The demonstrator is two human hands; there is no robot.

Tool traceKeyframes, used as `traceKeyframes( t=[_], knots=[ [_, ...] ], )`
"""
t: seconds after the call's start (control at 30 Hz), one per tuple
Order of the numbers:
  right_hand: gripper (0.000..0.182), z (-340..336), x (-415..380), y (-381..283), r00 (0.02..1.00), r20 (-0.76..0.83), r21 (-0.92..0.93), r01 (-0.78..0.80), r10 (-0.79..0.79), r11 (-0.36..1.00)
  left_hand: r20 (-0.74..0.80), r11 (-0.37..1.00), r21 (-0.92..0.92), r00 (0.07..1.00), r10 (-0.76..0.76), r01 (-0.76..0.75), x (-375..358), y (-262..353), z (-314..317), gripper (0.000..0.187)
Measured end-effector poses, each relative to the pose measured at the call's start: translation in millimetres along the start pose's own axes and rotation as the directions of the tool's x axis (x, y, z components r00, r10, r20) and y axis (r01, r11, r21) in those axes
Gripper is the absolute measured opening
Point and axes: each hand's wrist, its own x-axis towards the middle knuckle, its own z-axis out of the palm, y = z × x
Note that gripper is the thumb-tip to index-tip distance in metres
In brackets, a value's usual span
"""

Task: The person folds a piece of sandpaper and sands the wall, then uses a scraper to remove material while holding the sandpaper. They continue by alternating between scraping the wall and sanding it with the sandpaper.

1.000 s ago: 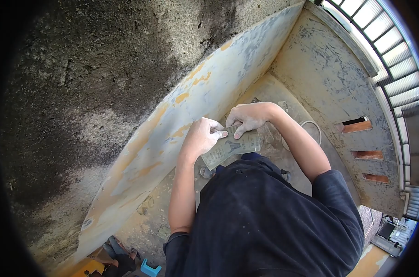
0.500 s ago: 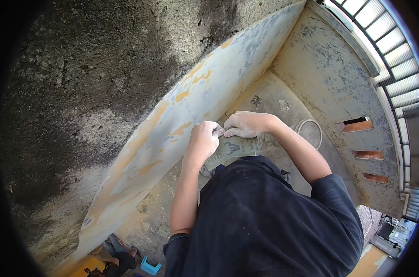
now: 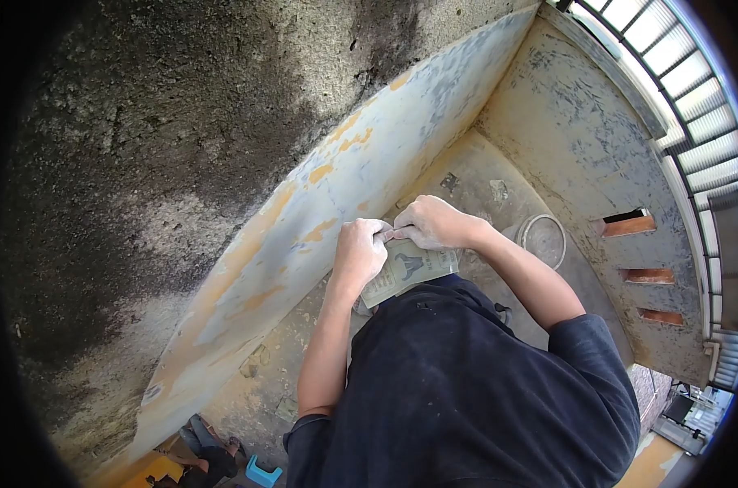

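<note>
My left hand [image 3: 359,250] and my right hand [image 3: 434,224] meet in front of my chest, both dusted with white powder. Between them hangs a greyish-green sandpaper sheet [image 3: 409,267], its printed backing with a dark emblem facing up. The fingers of both hands are closed in a pinch on its upper edge, the fingertips nearly touching. The sheet's lower edge reaches my dark shirt [image 3: 458,382]. Part of its upper edge is hidden behind the fingers.
A patchy white and ochre wall [image 3: 320,195] runs along my left, with rough dark concrete [image 3: 157,163] beyond. A round bucket [image 3: 542,241] stands right, near a wall with slots [image 3: 629,224]. A blue plastic stool [image 3: 263,473] and another person [image 3: 210,455] are at lower left.
The sandpaper sheet has tilted a little and shows slightly more of its face. Both hands keep their pinch, with the right hand's fingers shifted slightly. The view has moved a little.
</note>
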Motion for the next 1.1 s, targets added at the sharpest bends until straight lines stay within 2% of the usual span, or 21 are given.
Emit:
traceKeyframes(
  t=[0.3,0.37,0.5,0.57,0.6,0.67,0.7,0.77,0.83,0.9,0.93,1.0,1.07,1.1],
  knots=[
    [0.016,3.0,-3.1,2.4,0.998,-0.052,0.055,0.046,-0.043,0.997,-0.003,0.999,-0.031,1.000,-0.007,0.007,0.5,-7.4,2.3,0.015],
    [0.016,-1.4,-4.7,-5.1,0.998,-0.065,0.158,0.010,0.000,0.987,-0.006,0.990,-0.135,0.999,-0.045,0.044,0.3,-8.3,0.4,0.014],
    [0.022,2.5,-4.0,-1.5,0.997,-0.033,0.140,-0.064,0.069,0.988,0.010,0.995,-0.097,1.000,-0.016,0.017,1.8,-12.0,-2.9,0.013],
    [0.027,-5.4,-0.6,7.8,0.985,0.170,0.082,-0.042,0.028,0.996,0.226,0.993,-0.073,0.971,-0.077,0.096,6.0,-12.0,-10.2,0.017],
    [0.027,-10.7,1.7,12.1,0.985,0.169,0.082,-0.042,0.027,0.996,0.226,0.993,-0.072,0.971,-0.077,0.095,7.7,-11.5,-13.7,0.017],
    [0.038,-21.2,6.2,19.3,0.908,0.414,0.247,-0.183,0.067,0.952,0.326,0.987,-0.091,0.941,-0.094,0.130,11.6,-11.2,-20.0,0.028],
    [0.039,-24.7,8.0,18.3,0.882,0.451,0.272,-0.280,0.135,0.921,0.326,0.987,-0.091,0.941,-0.094,0.131,15.0,-13.8,-23.2,0.028],
    [0.039,-33.2,6.1,13.1,0.876,0.440,0.266,-0.335,0.196,0.904,0.496,0.985,-0.109,0.866,-0.061,0.131,21.9,-21.5,-29.7,0.036],
    [0.038,-35.0,3.9,13.4,0.867,0.430,0.261,-0.386,0.252,0.885,0.500,0.973,-0.174,0.865,-0.043,0.149,26.7,-29.9,-31.7,0.035],
    [0.039,-30.8,-2.1,20.5,0.928,0.275,0.384,-0.347,0.253,0.855,0.503,0.958,-0.238,0.864,-0.022,0.163,28.6,-39.5,-30.2,0.035],
    [0.039,-27.6,-5.8,26.3,0.927,0.277,0.385,-0.347,0.251,0.855,0.475,0.936,-0.296,0.880,-0.027,0.188,28.5,-43.9,-28.5,0.034],
    [0.040,-19.0,-12.5,36.5,0.927,0.195,0.694,-0.361,0.320,0.623,0.446,0.910,-0.354,0.894,-0.037,0.214,27.3,-40.6,-30.7,0.034],
    [0.039,-8.7,-17.7,32.6,0.916,0.186,0.734,-0.371,0.356,0.569,0.514,0.865,-0.301,0.832,-0.208,0.402,24.9,-18.9,-41.7,0.035],
    [0.038,-4.5,-20.0,30.3,0.902,0.177,0.771,-0.376,0.394,0.514,0.517,0.864,-0.299,0.830,-0.209,0.404,24.9,-22.9,-37.7,0.035]
  ],
)
